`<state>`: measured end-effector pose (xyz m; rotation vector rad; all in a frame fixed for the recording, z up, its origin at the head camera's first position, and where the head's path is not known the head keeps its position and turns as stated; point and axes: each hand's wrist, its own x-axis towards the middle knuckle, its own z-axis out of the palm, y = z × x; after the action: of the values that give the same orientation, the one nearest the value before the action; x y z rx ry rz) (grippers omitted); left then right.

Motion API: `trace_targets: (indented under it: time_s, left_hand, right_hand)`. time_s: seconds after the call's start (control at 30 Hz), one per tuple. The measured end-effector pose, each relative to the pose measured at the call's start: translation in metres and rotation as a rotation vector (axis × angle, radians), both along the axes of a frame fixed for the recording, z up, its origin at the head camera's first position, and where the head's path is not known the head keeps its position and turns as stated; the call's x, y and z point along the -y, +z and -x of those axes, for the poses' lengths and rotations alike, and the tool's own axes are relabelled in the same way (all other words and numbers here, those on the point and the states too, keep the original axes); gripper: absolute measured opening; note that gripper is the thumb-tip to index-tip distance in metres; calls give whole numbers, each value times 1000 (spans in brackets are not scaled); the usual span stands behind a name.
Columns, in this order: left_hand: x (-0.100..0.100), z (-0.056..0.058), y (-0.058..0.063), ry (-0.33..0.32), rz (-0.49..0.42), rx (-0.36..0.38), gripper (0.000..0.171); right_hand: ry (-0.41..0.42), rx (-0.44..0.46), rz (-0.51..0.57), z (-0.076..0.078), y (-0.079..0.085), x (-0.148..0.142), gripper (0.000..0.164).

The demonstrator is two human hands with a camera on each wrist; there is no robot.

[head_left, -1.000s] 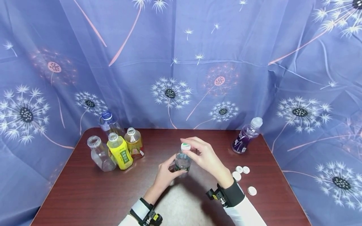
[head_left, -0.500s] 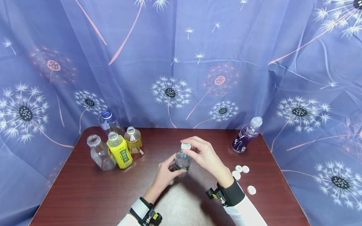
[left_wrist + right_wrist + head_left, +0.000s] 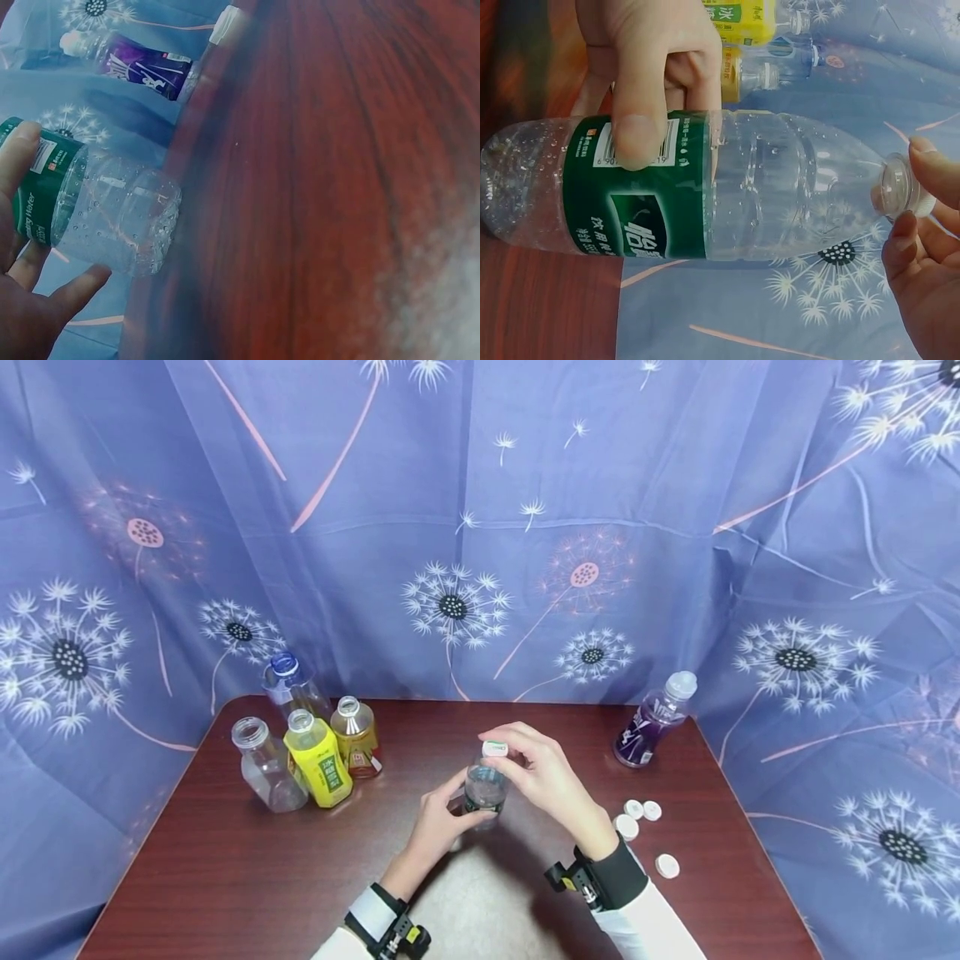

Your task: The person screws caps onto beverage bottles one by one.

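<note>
A clear plastic water bottle (image 3: 795,180) with a green label stands upright at the middle of the table. My left hand (image 3: 442,818) grips it round the label, thumb across the barcode in the right wrist view. At the bottle's mouth, the fingertips of my right hand (image 3: 543,772) pinch a white cap (image 3: 494,749) with green print. That cap sits right at the neck. In the left wrist view the bottle's ribbed base (image 3: 154,225) shows close to the table, with droplets inside.
Several uncapped bottles stand at the left: a clear one (image 3: 273,772), a yellow-labelled one (image 3: 322,768), an amber one (image 3: 358,743) and a blue-necked one (image 3: 288,681). A purple bottle (image 3: 648,727) stands back right. Several loose white caps (image 3: 667,865) lie at the right. A curtain (image 3: 525,485) hangs behind.
The printed top of the white cap has turned slightly under my right fingertips. My left hand and the bottle stay in place.
</note>
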<state>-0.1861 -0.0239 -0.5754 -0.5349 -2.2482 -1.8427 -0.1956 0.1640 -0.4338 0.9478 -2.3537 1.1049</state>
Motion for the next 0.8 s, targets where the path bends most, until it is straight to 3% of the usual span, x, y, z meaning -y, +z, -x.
trace_targets:
  time_s: [0.3, 0.63, 0.8]
  left_hand:
    - [0, -2, 2, -1, 0, 39, 72]
    - [-1, -2, 4, -2, -15, 36, 70]
    - [-1, -1, 4, -18, -42, 44, 70]
  right_hand:
    - [53, 43, 9, 1, -2, -5, 37]
    - [-48, 12, 25, -3, 0, 1, 32]
    - [1, 12, 24, -1, 2, -2, 40]
